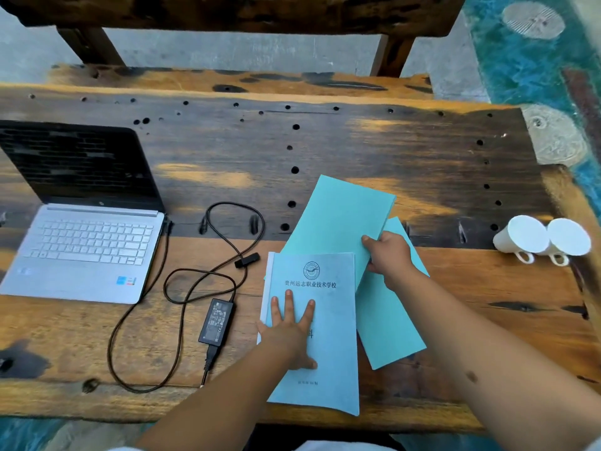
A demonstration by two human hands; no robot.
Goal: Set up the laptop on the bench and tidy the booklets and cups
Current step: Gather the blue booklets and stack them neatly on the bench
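Observation:
An open silver laptop (87, 245) stands at the left of the wooden bench (422, 151), its screen dark. Its black charger brick (216, 320) and looped cable (182, 288) lie just right of it. Three light-blue booklets overlap near the front middle. My left hand (289, 330) presses flat on the printed booklet (325, 353), fingers spread. My right hand (388, 258) grips the edge of the tilted plain booklet (338, 219). A third booklet (387, 327) lies under both. Two white cups (541, 239) lie on their sides at the right edge, handles toward me.
The bench top is dark, worn wood with many drilled holes. A second wooden bench (247, 14) stands behind it. Teal patterned floor (533, 70) shows at the right. The bench's front edge runs just below the printed booklet.

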